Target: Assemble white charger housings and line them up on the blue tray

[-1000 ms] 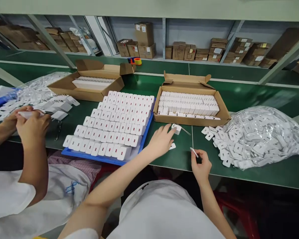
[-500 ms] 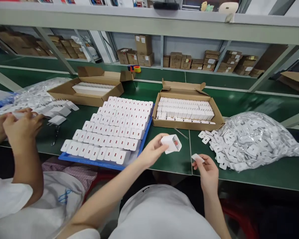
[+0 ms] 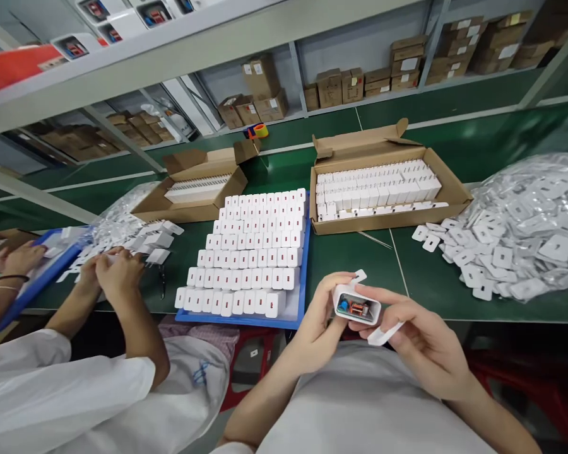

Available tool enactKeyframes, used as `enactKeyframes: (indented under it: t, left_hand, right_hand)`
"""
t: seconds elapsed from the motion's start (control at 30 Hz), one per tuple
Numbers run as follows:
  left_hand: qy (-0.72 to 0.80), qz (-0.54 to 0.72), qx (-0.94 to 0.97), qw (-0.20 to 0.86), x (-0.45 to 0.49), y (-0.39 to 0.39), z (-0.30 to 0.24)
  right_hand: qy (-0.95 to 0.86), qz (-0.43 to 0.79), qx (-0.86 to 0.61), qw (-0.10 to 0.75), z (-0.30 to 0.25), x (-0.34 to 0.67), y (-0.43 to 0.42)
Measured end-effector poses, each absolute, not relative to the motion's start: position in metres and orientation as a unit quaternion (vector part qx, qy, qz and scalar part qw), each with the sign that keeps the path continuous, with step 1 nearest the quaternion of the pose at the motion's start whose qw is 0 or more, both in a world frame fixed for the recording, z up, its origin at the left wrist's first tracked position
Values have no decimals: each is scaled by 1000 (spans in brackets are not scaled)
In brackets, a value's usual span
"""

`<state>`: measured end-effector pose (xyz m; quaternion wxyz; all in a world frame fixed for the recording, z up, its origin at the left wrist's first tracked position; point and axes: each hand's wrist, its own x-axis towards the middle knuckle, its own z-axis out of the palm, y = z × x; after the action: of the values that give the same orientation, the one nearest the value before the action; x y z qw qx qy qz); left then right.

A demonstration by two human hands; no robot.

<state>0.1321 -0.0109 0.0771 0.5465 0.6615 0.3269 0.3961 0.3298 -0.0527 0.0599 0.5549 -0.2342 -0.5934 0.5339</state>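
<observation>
My left hand [image 3: 322, 318] grips a white charger shell [image 3: 356, 307], its open end turned up so the orange and blue parts inside show. My right hand [image 3: 419, 337] touches the shell from the right and pinches a flat white cover piece [image 3: 384, 333] under it. Both hands are close to my body, in front of the green table edge. A blue tray [image 3: 246, 316] with several rows of white shells lies just left of my hands.
A cardboard box [image 3: 454, 203] of white parts sits behind, a clear bag of white covers [image 3: 525, 227] to the right, loose covers [image 3: 454, 249] beside it. Another box [image 3: 189, 205] stands back left. A co-worker's hands [image 3: 111, 271] work at the left. Shelves with cartons run behind.
My hands have pulled back from the table toward my body and come together. The shell now points its open end up, with the cover piece beside it. The view tilted and shifted.
</observation>
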Motion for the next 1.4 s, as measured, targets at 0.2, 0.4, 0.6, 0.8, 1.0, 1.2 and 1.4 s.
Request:
enactKeyframes:
  t: [0.2, 0.4, 0.6, 0.8, 1.0, 1.2, 1.4]
  left_hand:
    - [307, 343, 679, 571, 119, -1, 93]
    - [352, 309, 717, 516, 126, 4, 105]
    - [332, 347, 706, 521, 130, 4, 109]
    - [332, 372, 696, 516, 133, -1, 114]
    - [329, 368, 732, 469, 131, -1, 109]
    - [295, 356, 649, 605, 129, 0, 104]
    - [310, 383, 614, 617, 134, 2, 109]
  right_hand:
    - [-679, 468, -257, 504, 73, 340, -48]
    - [-719, 436, -273, 468, 80, 342, -41]
    - [-682, 490, -257, 479, 76, 338, -42]
    - [-641, 498, -247, 529, 78, 334, -41]
    - [-654, 444, -277, 547, 78, 334, -40]
    - [-673, 442, -270, 528, 77, 335, -40]
    - [-657, 449, -252, 551, 76, 329, -40]
